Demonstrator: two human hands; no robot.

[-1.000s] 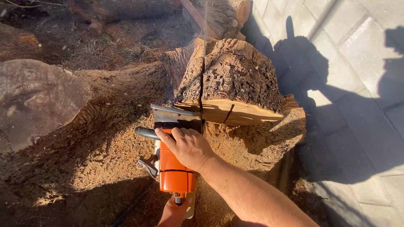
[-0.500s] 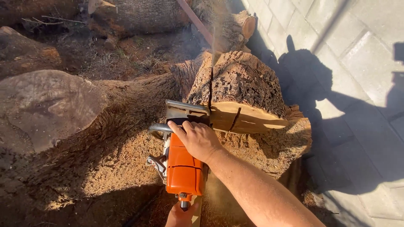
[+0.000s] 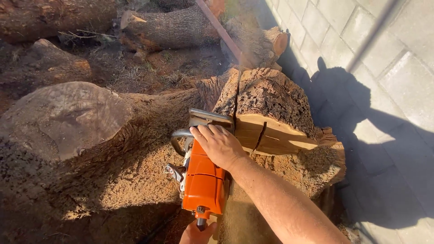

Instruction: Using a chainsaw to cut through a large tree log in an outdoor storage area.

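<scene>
A: What do the hands grip?

B: The right hand (image 3: 220,145) has its fingers wrapped tight over the front handle of an orange chainsaw (image 3: 203,180). The left hand (image 3: 195,234), at the bottom edge, grips the rear handle; its fingers are mostly hidden.

A: Where is the saw?

B: Its bar sits in a vertical cut in a bark-covered log (image 3: 271,113). A large stump (image 3: 63,117) lies left; paving (image 3: 389,90) lies open to the right.
</scene>
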